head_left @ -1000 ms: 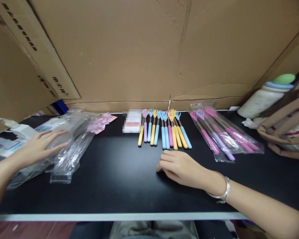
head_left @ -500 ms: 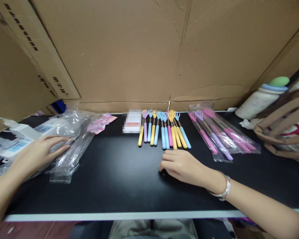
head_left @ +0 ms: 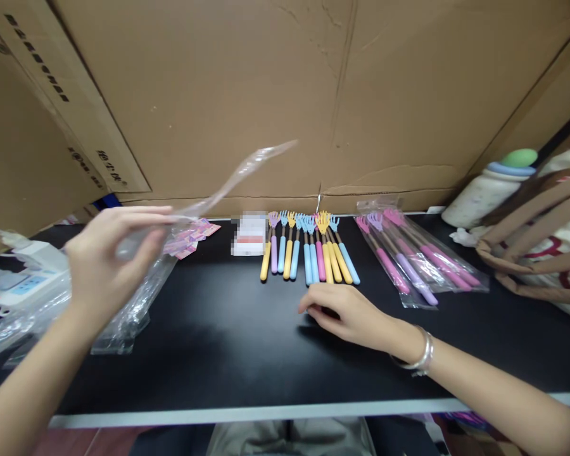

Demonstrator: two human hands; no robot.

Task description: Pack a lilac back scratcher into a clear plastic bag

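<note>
My left hand (head_left: 109,259) is raised above the table's left side, pinching one long clear plastic bag (head_left: 228,183) that swings up and to the right in the air. Under it lies a heap of empty clear bags (head_left: 123,310). My right hand (head_left: 346,310) rests on the black table (head_left: 228,354) with fingers loosely curled and nothing in them, just in front of a row of several pastel back scratchers (head_left: 308,250) with little hand-shaped heads. Bagged pink and purple scratchers (head_left: 413,259) lie to the right.
Brown cardboard (head_left: 266,95) walls the back and left. A white power strip (head_left: 14,285) sits far left, pink cards (head_left: 190,237) and a white packet (head_left: 249,234) at the back. A bottle with a green cap (head_left: 489,187) and a bag with brown straps (head_left: 536,247) stand at right.
My left hand has closed on one clear bag from the heap and lifted it up and rightwards. My right hand has hardly moved.
</note>
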